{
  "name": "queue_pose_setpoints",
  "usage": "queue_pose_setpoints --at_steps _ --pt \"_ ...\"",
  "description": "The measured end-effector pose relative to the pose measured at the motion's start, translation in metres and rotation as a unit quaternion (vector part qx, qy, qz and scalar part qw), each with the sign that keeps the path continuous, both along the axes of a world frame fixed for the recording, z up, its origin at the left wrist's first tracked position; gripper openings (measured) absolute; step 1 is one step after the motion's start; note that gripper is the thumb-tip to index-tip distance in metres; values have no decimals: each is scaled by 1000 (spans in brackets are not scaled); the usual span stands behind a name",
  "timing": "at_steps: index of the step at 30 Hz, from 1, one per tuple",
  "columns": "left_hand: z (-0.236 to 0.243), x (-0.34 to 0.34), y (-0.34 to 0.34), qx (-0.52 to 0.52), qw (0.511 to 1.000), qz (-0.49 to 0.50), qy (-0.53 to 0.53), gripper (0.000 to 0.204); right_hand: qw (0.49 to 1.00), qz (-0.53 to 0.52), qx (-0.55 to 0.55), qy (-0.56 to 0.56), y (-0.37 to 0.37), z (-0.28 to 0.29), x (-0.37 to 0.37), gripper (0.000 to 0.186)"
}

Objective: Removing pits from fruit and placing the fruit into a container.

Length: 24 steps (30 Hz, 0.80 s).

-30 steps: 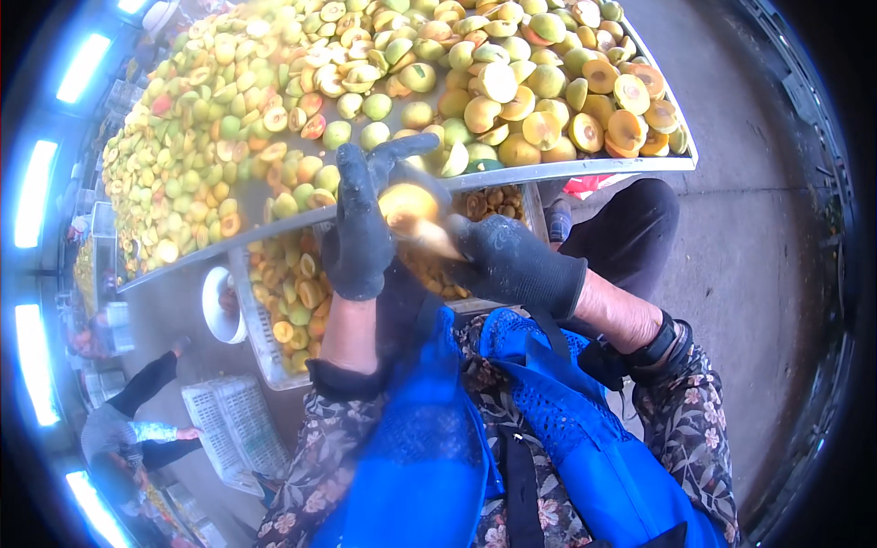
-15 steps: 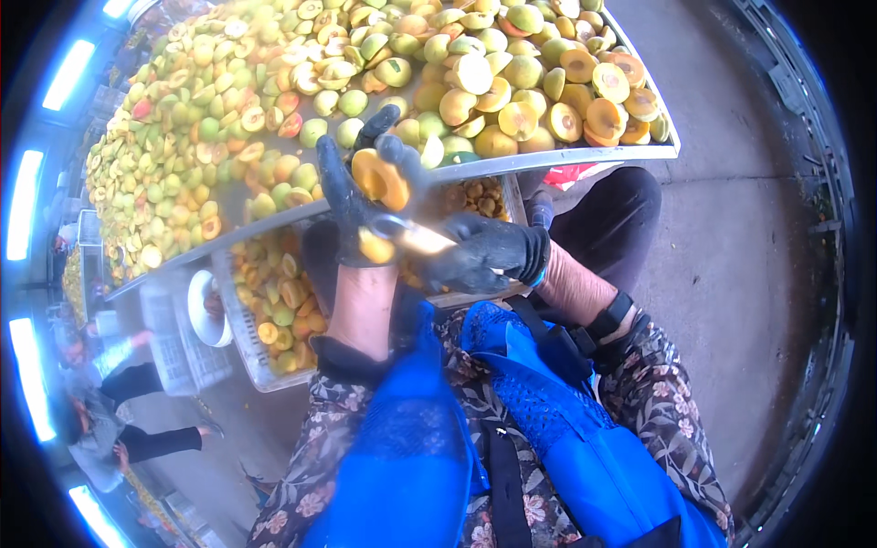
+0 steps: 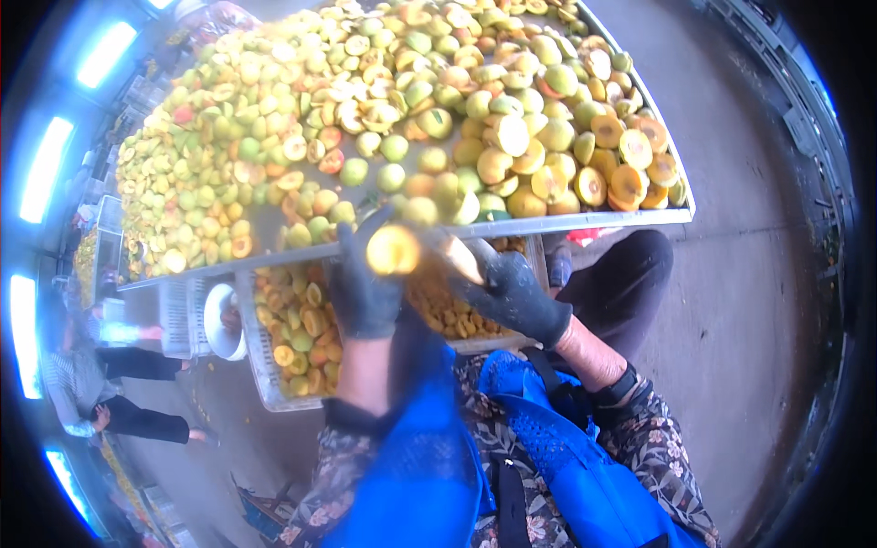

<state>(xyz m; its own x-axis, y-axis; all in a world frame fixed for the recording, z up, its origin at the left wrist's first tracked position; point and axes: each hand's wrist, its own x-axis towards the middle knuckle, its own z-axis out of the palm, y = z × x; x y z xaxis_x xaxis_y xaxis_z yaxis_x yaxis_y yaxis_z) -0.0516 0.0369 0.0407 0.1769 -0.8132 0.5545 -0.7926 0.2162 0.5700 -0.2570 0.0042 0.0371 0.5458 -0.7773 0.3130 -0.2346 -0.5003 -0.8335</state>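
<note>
In black gloves, both my hands are at the near edge of a metal-rimmed table [image 3: 557, 222] heaped with stone fruit. My left hand [image 3: 365, 288] is closed on a yellow-orange fruit half, like a peach half [image 3: 393, 249], its cut face showing. To its right, my right hand [image 3: 516, 290] grips a tool with a pale handle [image 3: 464, 259]; motion blurs its working end. Green-yellow whole and halved fruit [image 3: 548, 183] lie on the table just beyond my hands. Under the edge, a pale crate [image 3: 258, 352] holds fruit halves, and smaller yellow-brown pieces [image 3: 457, 309] lie beside them.
A white bowl-like container [image 3: 224, 321] and pale plastic crates [image 3: 178, 315] stand at the left. Another person [image 3: 82, 384] is farther left. My dark-trousered knee [image 3: 630, 279] juts out under the table's right corner. Concrete floor [image 3: 731, 320] stretches along the right.
My left hand and the fruit half have come down toward the table's edge. The tool has turned, its handle now slanting up and left. The whole view has shifted slightly.
</note>
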Motion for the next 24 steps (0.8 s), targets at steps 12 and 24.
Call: queue_pose_setpoints --at_steps 12,24 --pt "-21 114 3 46 990 124 50 35 978 99 -97 156 7 -64 -76 22" --pt "-83 132 -256 43 969 -17 -244 47 981 24 119 152 10 -67 -78 23"
